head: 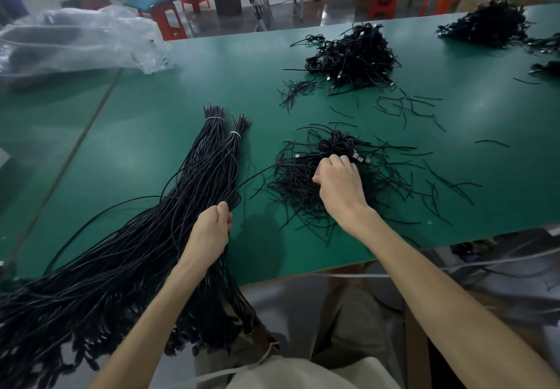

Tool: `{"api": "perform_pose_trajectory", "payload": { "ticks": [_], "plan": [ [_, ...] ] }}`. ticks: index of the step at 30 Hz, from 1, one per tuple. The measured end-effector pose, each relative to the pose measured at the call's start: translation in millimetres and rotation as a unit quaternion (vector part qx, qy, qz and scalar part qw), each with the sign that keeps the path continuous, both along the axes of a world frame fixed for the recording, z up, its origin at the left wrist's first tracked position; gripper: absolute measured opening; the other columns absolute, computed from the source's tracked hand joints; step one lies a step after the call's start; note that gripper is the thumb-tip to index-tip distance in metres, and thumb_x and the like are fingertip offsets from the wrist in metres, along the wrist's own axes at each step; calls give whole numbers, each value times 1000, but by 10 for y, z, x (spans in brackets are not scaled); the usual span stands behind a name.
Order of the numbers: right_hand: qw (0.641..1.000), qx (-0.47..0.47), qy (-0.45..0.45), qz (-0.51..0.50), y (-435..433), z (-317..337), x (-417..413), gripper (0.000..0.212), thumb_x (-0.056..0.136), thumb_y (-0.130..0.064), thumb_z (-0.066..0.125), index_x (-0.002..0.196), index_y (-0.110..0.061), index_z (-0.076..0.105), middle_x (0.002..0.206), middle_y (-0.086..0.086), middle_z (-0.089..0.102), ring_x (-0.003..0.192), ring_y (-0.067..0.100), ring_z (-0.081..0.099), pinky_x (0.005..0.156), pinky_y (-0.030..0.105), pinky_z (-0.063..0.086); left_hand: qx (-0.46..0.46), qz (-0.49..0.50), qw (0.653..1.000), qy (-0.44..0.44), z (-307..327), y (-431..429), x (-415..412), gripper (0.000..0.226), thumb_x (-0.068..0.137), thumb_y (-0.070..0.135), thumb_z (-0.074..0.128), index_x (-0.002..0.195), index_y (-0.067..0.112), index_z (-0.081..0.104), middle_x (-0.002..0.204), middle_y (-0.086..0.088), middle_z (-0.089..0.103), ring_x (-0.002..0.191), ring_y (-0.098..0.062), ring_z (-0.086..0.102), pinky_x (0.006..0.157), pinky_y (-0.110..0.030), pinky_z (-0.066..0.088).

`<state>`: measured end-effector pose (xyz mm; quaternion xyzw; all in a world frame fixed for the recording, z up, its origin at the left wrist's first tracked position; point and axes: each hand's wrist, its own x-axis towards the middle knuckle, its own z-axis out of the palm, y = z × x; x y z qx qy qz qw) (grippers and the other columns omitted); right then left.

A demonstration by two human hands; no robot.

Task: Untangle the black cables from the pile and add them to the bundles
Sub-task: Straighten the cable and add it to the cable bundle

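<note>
Judged partway: thick white-tied bundles of long black cables point(209, 158) built, left hand point(212, 229) curled round one strand point(257, 176), right hand point(339, 184) fingers pinching into tangled black cable pile point(291, 185), farther heap point(351, 58) waiting.

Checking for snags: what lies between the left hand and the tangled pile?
Head view: one black cable stretches over bare green table from the left hand to the tangled pile.

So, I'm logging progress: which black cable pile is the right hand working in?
The nearest pile, right in front of the person; the right hand grips cables in it. The middle pile and far pile lie farther back, untouched.
</note>
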<state>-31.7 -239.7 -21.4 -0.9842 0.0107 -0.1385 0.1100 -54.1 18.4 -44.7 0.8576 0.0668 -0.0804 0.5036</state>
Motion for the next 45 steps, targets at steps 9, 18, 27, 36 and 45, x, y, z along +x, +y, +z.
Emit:
{"api": "perform_pose_trajectory", "payload": {
  "ticks": [9, 18, 27, 36, 45],
  "plan": [
    [826, 553, 44, 103, 639, 236, -384, 11, 91, -10, 76, 99, -17, 76, 85, 1, 75, 81, 15, 72, 79, 26, 58, -100, -21, 994, 28, 120, -275, -119, 37, 112, 28, 32, 76, 17, 38, 50, 13, 28, 41, -9, 24, 39, -18, 20],
    [641, 767, -6, 31, 879, 97, -431, 6, 98, -6, 66, 102, -1, 69, 94, 10, 78, 91, 22, 77, 71, 25, 58, -169, -17, 984, 45, 93, -440, -281, 38, 113, 35, 30, 81, 17, 40, 52, 14, 30, 42, -7, 23, 39, -21, 22],
    [830, 553, -61, 45, 936, -129, -592, 4, 92, -24, 76, 95, -22, 76, 100, -2, 59, 93, 13, 62, 88, 28, 53, -214, -14, 977, 17, 165, -457, -302, 44, 112, 40, 32, 81, 15, 48, 56, 11, 32, 43, -6, 27, 40, -19, 25],
    [812, 574, 14, 108, 914, -122, -698, 10, 92, -26, 77, 100, -21, 72, 100, -3, 66, 95, 15, 65, 90, 35, 54, -188, -11, 982, -2, 186, -365, -305, 50, 113, 35, 32, 94, -1, 61, 52, 13, 33, 43, -5, 29, 40, -19, 27],
    [754, 617, 166, 153, 598, 3, -510, 40, 89, -36, 79, 127, -34, 64, 125, -8, 64, 113, 11, 61, 96, 34, 54, -134, -105, 985, 36, 238, -163, -189, 42, 112, 36, 37, 74, 19, 41, 58, 9, 27, 46, -9, 22, 41, -21, 20]
  ]
}}
